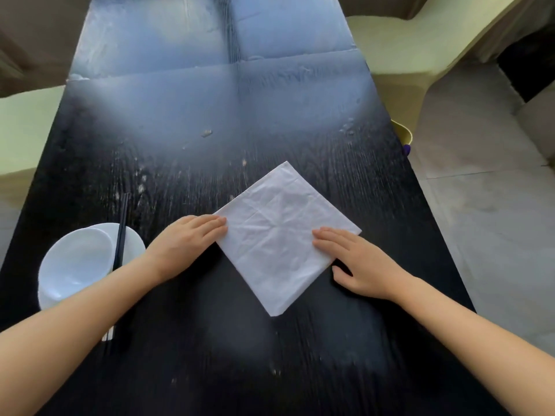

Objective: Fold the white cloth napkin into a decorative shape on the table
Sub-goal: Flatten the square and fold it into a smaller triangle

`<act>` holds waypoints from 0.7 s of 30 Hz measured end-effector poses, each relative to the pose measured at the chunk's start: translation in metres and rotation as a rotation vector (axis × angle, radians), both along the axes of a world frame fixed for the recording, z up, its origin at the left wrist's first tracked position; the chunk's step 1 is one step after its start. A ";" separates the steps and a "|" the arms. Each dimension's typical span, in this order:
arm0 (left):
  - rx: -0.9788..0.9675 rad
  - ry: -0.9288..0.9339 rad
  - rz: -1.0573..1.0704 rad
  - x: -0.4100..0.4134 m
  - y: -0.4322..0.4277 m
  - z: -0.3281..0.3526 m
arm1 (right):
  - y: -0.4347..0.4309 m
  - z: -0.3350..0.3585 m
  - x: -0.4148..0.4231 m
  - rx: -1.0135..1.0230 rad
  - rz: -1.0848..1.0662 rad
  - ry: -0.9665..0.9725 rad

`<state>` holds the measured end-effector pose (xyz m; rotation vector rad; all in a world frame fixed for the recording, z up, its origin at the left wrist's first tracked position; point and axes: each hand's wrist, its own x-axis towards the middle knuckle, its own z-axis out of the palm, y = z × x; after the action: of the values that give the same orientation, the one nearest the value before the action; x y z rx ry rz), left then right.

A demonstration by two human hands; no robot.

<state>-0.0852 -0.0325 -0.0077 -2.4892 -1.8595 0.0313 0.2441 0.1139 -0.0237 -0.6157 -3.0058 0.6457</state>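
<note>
While I watch from far away, the white napkin (pixel 283 235) lies flat like a diamond near the middle of the black tabletop (pixel 210 355). My left hand (pixel 186 240) presses its left corner with flat, straight fingers. My right hand (pixel 357 262) presses its right corner, fingers flat and a little spread. Near the left edge sit a white bowl (pixel 75 262) and black chopsticks (pixel 120 235).
</note>
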 end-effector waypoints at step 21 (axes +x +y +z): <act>0.105 -0.642 0.496 0.009 0.034 -0.017 | 0.028 0.000 -0.027 -0.422 -0.715 0.332</act>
<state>-0.0767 0.0019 -0.0252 -2.0375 -2.5719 -0.9183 0.2169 0.1417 -0.0233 -1.3395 -2.1212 1.1585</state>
